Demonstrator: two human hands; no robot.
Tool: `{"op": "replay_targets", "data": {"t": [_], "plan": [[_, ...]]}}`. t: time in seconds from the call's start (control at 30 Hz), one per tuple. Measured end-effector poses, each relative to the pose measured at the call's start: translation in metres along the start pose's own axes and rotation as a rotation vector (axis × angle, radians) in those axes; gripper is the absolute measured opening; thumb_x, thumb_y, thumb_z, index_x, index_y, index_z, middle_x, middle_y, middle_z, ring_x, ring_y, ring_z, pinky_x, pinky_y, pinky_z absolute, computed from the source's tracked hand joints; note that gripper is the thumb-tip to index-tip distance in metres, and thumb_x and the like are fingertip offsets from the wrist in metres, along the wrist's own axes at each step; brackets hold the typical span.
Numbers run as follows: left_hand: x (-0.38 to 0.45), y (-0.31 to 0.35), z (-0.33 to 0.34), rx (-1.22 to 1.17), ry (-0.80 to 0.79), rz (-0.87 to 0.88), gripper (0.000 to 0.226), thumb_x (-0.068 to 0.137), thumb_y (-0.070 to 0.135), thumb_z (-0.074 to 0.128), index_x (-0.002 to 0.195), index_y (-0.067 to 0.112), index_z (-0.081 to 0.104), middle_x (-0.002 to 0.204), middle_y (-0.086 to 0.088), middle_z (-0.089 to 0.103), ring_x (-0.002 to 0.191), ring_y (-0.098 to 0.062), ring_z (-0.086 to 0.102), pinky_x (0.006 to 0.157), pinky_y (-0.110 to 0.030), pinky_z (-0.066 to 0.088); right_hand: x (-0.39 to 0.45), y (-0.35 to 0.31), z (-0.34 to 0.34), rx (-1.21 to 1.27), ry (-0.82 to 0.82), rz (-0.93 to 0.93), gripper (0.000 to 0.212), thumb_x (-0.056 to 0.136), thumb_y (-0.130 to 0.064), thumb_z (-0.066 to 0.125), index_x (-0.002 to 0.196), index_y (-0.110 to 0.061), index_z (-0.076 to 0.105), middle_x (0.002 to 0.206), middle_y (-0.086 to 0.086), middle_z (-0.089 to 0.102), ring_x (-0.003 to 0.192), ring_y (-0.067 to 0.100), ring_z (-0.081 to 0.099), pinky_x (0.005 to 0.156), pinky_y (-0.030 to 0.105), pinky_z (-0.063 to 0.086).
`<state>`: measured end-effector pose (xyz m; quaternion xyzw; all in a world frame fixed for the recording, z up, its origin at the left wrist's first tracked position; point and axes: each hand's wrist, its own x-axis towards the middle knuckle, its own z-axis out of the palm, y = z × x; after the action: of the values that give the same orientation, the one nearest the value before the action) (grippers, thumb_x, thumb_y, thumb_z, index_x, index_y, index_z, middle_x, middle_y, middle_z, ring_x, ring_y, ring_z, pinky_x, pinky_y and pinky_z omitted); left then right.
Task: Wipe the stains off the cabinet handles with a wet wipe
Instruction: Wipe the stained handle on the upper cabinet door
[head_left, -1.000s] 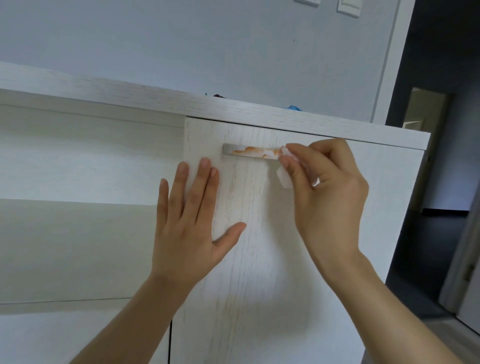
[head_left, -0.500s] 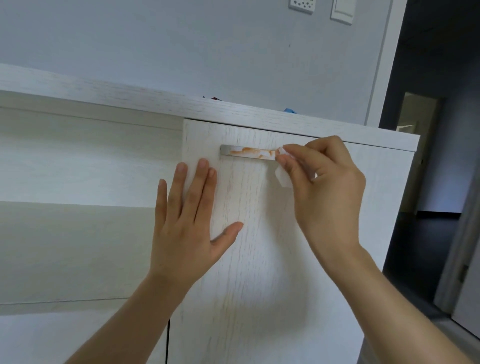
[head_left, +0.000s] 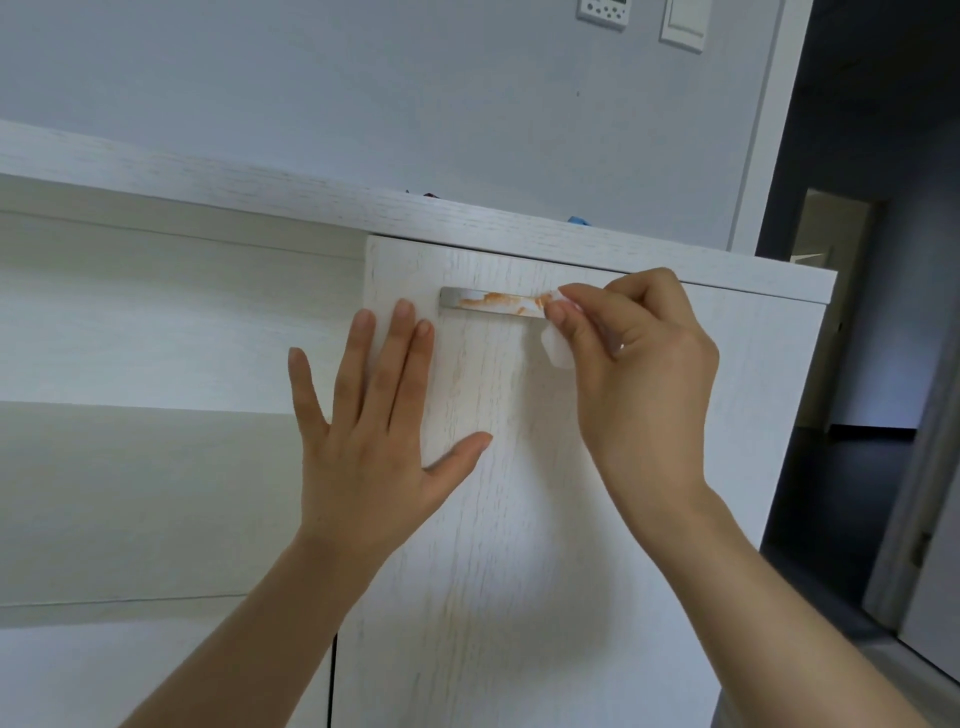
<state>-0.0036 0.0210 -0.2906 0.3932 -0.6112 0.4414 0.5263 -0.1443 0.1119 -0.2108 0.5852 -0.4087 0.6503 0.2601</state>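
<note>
Pressing flat against the white cabinet door in the head view, the left hand is being held with its fingers spread wide and its thumb stretched out toward the right, the fingertips reaching up just beside the left end of the handle. The metal handle is being seen as a horizontal bar mounted near the top of the door, and orange stains are being shown smeared along its middle and right part. The right hand is being held at the right end of the handle, its thumb and fingers closed together on a small white wet wipe, which is being pressed against the bar there while a loose fold is hanging down below the fingertips. The door is being framed from above by the cabinet's top board, over whose back edge small dark and blue objects are just being glimpsed, too hidden to be told. To the left of the door, an open shelf recess of the same pale wood is being shown. Behind the cabinet, a grey-blue wall is being seen carrying a socket plate and a switch plate at the top edge, and a dark doorway is being shown on the right.
</note>
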Motion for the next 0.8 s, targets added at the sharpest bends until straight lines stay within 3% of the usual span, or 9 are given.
{"op": "replay_targets", "data": {"t": [0.23, 0.4, 0.57, 0.73, 0.8], "plan": [[-0.002, 0.000, 0.000, 0.003, -0.020, -0.006, 0.083, 0.091, 0.067, 0.033, 0.147, 0.007, 0.025, 0.154, -0.008, 0.020, 0.143, -0.028, 0.017, 0.112, -0.061, 0.008, 0.000, 0.002, -0.003, 0.053, 0.036, 0.094, 0.012, 0.088, -0.014, 0.065, 0.097, -0.011, 0.073, 0.082, -0.005, 0.050, 0.072, -0.013, 0.049, 0.068, 0.000, 0.036], [-0.002, 0.001, -0.001, -0.019, -0.020, -0.006, 0.082, 0.091, 0.066, 0.035, 0.147, 0.007, 0.024, 0.153, -0.008, 0.021, 0.143, -0.029, 0.017, 0.111, -0.061, 0.011, -0.001, 0.000, 0.000, 0.008, 0.035, 0.051, 0.012, 0.087, -0.012, 0.066, 0.097, -0.010, 0.073, 0.082, -0.005, 0.050, 0.072, -0.013, 0.049, 0.068, 0.001, 0.036], [-0.002, 0.002, 0.000, -0.029, -0.018, -0.003, 0.081, 0.092, 0.065, 0.034, 0.147, 0.007, 0.024, 0.153, -0.008, 0.020, 0.143, -0.029, 0.018, 0.111, -0.062, 0.013, -0.002, -0.007, 0.006, -0.012, 0.029, -0.011, 0.011, 0.088, -0.009, 0.065, 0.094, -0.006, 0.073, 0.083, -0.001, 0.051, 0.072, 0.007, 0.049, 0.068, 0.008, 0.041], [-0.002, 0.001, 0.000, -0.036, -0.018, -0.005, 0.081, 0.091, 0.065, 0.034, 0.147, 0.007, 0.023, 0.154, -0.007, 0.019, 0.143, -0.029, 0.017, 0.111, -0.062, 0.014, -0.002, -0.008, 0.003, -0.040, 0.000, -0.042, 0.011, 0.089, -0.008, 0.063, 0.094, -0.004, 0.072, 0.083, 0.000, 0.050, 0.074, 0.009, 0.049, 0.068, 0.008, 0.040], [-0.002, 0.002, 0.000, -0.040, -0.023, -0.006, 0.082, 0.091, 0.065, 0.035, 0.148, 0.007, 0.023, 0.154, -0.007, 0.018, 0.143, -0.028, 0.017, 0.111, -0.062, 0.014, 0.000, -0.006, -0.001, -0.044, -0.006, -0.015, 0.012, 0.089, -0.011, 0.064, 0.096, -0.007, 0.073, 0.085, -0.002, 0.051, 0.069, 0.001, 0.050, 0.069, 0.003, 0.039]]}}
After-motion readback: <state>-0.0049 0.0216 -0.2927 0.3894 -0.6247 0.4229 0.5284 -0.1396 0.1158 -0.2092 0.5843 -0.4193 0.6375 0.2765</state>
